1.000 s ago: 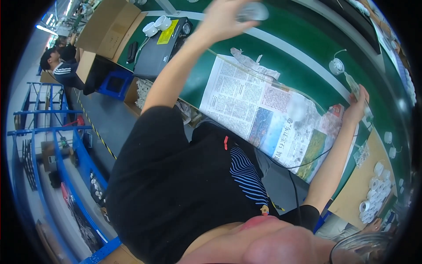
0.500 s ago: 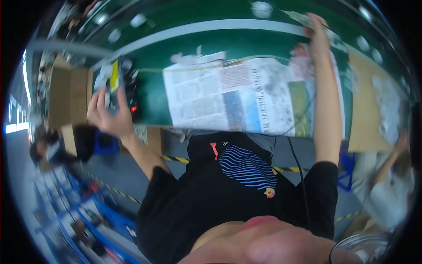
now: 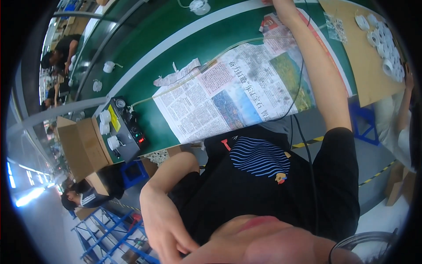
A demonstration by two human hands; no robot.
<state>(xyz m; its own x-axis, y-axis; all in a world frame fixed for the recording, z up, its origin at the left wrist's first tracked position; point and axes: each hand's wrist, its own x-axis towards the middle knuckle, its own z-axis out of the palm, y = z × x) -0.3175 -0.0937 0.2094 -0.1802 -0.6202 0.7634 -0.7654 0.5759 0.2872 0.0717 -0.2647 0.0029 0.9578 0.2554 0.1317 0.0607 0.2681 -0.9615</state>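
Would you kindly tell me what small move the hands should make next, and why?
I would probably bring the left hand over to the newspaper, since it is held away from the green bench, while only the right hand, partly cut off at the top edge, is out over the bench.

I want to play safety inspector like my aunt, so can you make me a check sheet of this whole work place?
Surface: green table, partly covered by newspaper.
Things: right forearm over the newspaper; white rings on a cardboard sheet; white cups on a grey box.
Clutter: torn paper along the newspaper's far edge; clear bag of small bits.
Hands: left hand near the chin, grip unclear; right hand cut off by the picture's top, hold hidden.
Cables: black cord and thin tube, both crossing the newspaper.
Surroundings: cardboard box and blue stool at left; person in light clothes at right.
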